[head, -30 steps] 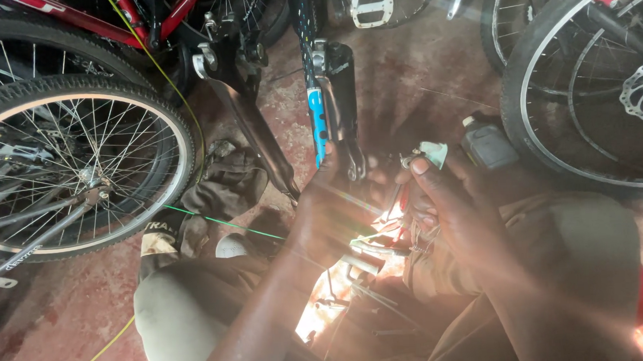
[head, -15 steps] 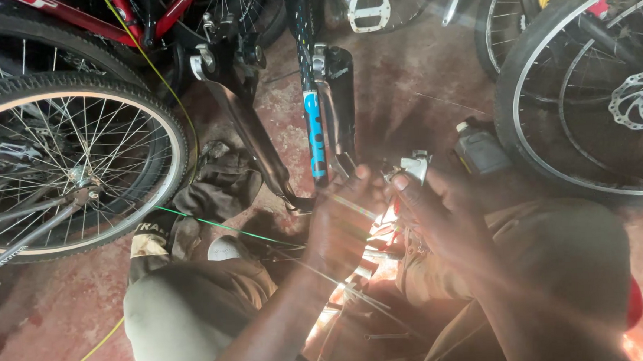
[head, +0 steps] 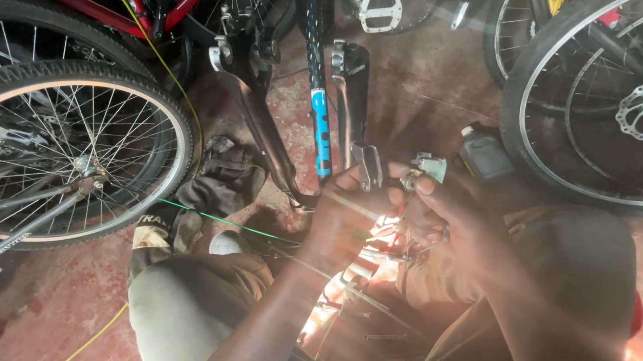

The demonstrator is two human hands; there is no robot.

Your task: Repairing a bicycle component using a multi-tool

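— Brake part (head: 426, 168), small and pale: location?
— Above the lap, pinched in the right hand (head: 450, 210) fingertips, just beside the black fork leg (head: 351, 97).
— Left hand (head: 346, 216)?
— Closed around thin metal pieces at the fork's lower end; glare hides exactly what.
— Surroundings?
— Spoked wheel (head: 59, 144) at left, dark bottle (head: 481, 152) near the right hand.

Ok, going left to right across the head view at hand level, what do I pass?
Spoked black-tyred wheel → crumpled brown rag → left hand → right hand → small dark bottle with pale cap → disc-brake wheel.
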